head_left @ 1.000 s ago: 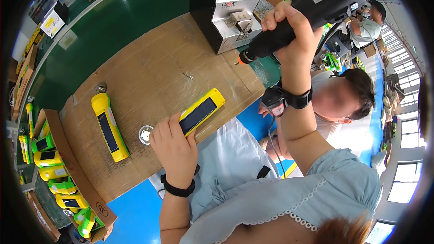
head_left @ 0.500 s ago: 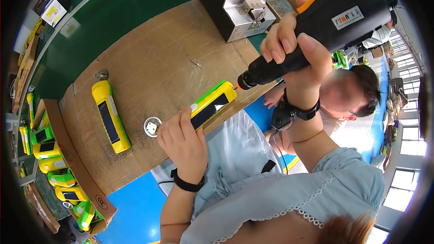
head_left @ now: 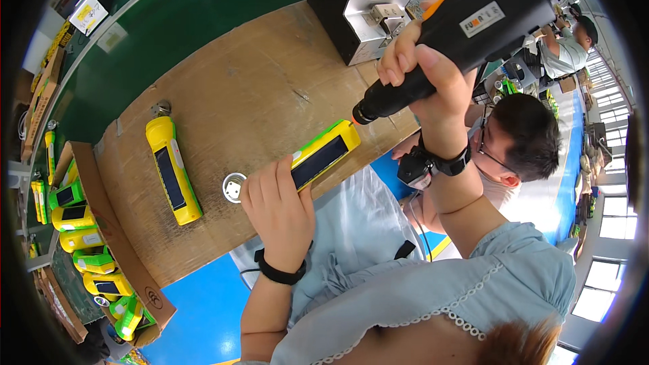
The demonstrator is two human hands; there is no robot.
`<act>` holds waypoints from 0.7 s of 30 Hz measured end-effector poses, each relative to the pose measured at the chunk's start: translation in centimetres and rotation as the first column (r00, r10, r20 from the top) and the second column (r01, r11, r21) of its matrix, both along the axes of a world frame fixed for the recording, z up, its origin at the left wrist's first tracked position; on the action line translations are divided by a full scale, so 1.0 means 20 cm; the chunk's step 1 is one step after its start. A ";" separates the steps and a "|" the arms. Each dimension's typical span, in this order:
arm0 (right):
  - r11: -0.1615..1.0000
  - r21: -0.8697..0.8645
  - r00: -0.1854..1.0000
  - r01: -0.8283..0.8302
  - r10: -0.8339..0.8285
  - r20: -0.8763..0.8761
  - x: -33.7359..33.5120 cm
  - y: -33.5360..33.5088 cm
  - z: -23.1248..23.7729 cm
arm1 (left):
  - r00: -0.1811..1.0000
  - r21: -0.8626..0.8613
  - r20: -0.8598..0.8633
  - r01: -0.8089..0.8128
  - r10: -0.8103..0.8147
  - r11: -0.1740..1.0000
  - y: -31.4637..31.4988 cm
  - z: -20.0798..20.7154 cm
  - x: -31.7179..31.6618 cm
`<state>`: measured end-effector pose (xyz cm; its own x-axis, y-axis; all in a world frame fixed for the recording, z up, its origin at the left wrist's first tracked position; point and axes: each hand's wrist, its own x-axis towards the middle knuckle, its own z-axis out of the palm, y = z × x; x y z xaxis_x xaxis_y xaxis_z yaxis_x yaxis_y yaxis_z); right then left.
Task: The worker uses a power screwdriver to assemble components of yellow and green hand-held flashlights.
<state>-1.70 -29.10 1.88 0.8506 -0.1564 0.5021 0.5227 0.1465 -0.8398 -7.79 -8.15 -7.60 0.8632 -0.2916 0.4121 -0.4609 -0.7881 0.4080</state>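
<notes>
My left hand (head_left: 278, 220) is closed around a yellow and green flashlight (head_left: 321, 161) with a dark solar panel, pressing it to the cardboard-covered table. In my right hand (head_left: 433, 74) is a black electric screwdriver (head_left: 490, 20), gripped from above and slanting down to the left. Its bit meets the flashlight's far right end; whether it sits in a screw is too small to tell. Beside my left fingers lies a round silver lamp head (head_left: 233, 188). A second flashlight (head_left: 172, 172) rests farther left, a metal piece (head_left: 160, 109) at its top end.
A cardboard box (head_left: 128, 250) of several flashlights stands at the left edge. At the back is a black and silver screw feeder (head_left: 368, 13). Another person (head_left: 517, 142) sits close by on the right. Green surface (head_left: 203, 13) lies beyond the cardboard (head_left: 236, 61).
The screwdriver has come left and its bit now meets the flashlight's end. My left hand keeps its hold. The person on the right has turned their head.
</notes>
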 end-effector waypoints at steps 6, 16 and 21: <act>0.994 0.044 0.994 -0.105 0.106 -0.019 0.13 0.03 -0.12 | 0.982 -0.068 -0.161 0.092 -0.102 0.993 0.03 0.07 0.13; 0.987 -0.118 0.992 -0.105 0.097 -0.077 0.12 0.08 -0.11 | 0.982 -0.058 -0.188 0.022 -0.032 0.998 0.02 0.07 0.12; 0.974 -0.223 0.998 -0.038 0.024 -0.064 0.13 0.07 -0.12 | 0.985 -0.074 -0.164 0.035 -0.047 0.997 0.02 0.07 0.12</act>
